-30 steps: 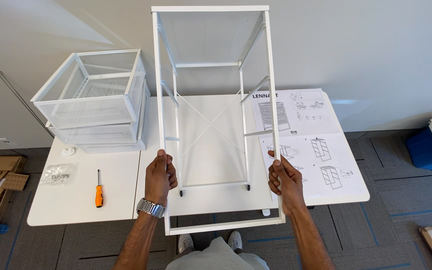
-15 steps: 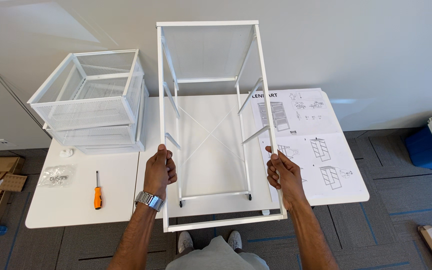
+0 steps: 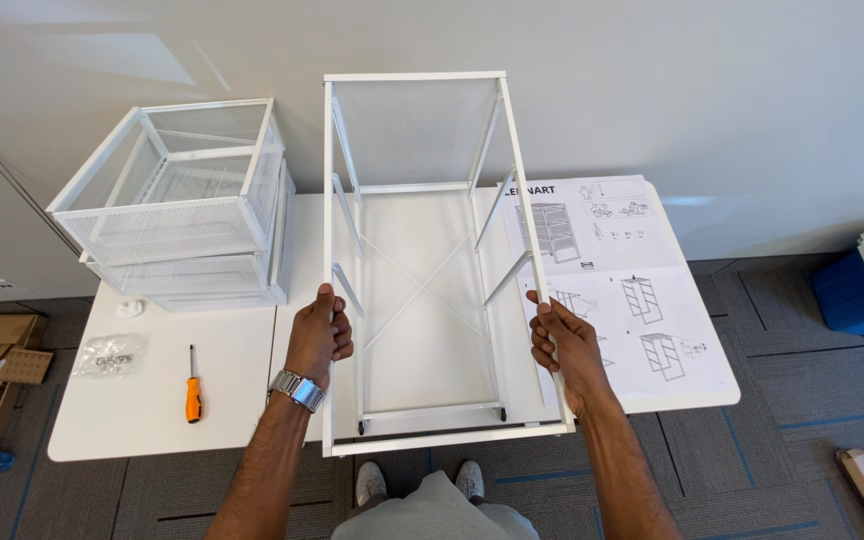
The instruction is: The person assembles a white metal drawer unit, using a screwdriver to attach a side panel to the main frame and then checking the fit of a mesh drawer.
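Left hand (image 3: 318, 333) closed around the left rail of the white metal frame (image 3: 430, 300); right hand (image 3: 558, 345) closed around its right rail. Both forearms reach forward. Frame stands on the white worktop (image 3: 152, 420), centre. Instruction sheet (image 3: 642, 300), white with line drawings, lies right. Clear hardware bag (image 3: 112, 354) lies near left, beside an orange-handled screwdriver (image 3: 192, 385).

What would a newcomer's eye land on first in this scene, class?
The tall white metal frame at the centre, gripped on its side rails by the left hand and right hand. Next, the stacked white mesh baskets at the white table's left, then the orange-handled screwdriver.
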